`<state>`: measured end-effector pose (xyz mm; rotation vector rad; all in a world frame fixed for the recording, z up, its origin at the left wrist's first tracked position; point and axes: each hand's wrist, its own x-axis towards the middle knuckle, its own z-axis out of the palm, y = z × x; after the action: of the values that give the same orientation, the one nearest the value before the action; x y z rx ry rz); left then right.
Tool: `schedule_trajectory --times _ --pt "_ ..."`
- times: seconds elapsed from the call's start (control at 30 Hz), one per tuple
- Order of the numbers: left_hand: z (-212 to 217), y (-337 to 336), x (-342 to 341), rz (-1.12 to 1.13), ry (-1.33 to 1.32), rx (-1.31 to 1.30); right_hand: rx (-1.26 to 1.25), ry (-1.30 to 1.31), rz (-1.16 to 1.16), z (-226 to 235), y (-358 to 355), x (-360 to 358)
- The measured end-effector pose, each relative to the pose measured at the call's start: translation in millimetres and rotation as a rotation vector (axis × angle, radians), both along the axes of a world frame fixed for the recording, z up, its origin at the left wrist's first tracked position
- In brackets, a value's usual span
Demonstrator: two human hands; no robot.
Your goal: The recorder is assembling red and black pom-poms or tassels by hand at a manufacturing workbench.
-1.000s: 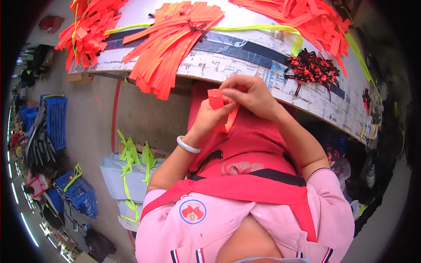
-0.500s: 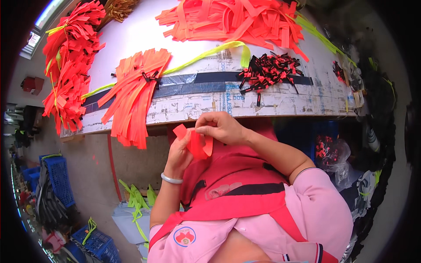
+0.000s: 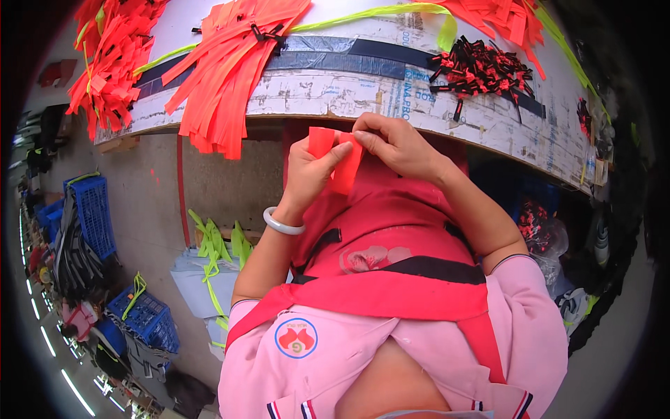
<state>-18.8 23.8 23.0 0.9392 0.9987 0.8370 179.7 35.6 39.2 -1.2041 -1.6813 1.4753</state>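
Note:
A folded orange-red fabric strip hangs between my hands, just off the table's near edge and above my red apron. My left hand, with a pale bangle at the wrist, pinches the strip between thumb and fingers. One end of it sticks up past the fingers. Thumb and forefinger of my right hand close on the strip's other side, near its upper edge. Whether a small part sits in that pinch is hidden. Beyond my left hand, a bundle of orange-red strips lies over the table edge, with several black-tipped pieces on it.
A white board-topped table spans the far side. On it lie a heap of small black-and-red tabs, more orange-red strips and a yellow-green ribbon. Tied red bundles hang at left. Blue crates stand on the floor.
My view has shifted, so the table sits higher in it. The strip, looped open before, now hangs folded flatter, and my hands have turned it while keeping hold.

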Motion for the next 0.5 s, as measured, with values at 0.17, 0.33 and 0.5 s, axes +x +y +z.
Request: schedule_trajectory --times 0.17,0.33,0.5 --pt "-15.7 -5.6 2.8 0.016 -0.107 0.024 0.195 -0.184 0.128 2.3 -6.4 -3.5" --pt "-19.8 -8.7 6.3 0.044 0.360 0.699 -0.127 0.076 -0.098 -14.9 -18.0 -15.0" --pt "-20.5 -9.7 2.4 0.115 0.463 0.889 -0.371 0.160 -0.158 -9.3 -17.7 -23.7"
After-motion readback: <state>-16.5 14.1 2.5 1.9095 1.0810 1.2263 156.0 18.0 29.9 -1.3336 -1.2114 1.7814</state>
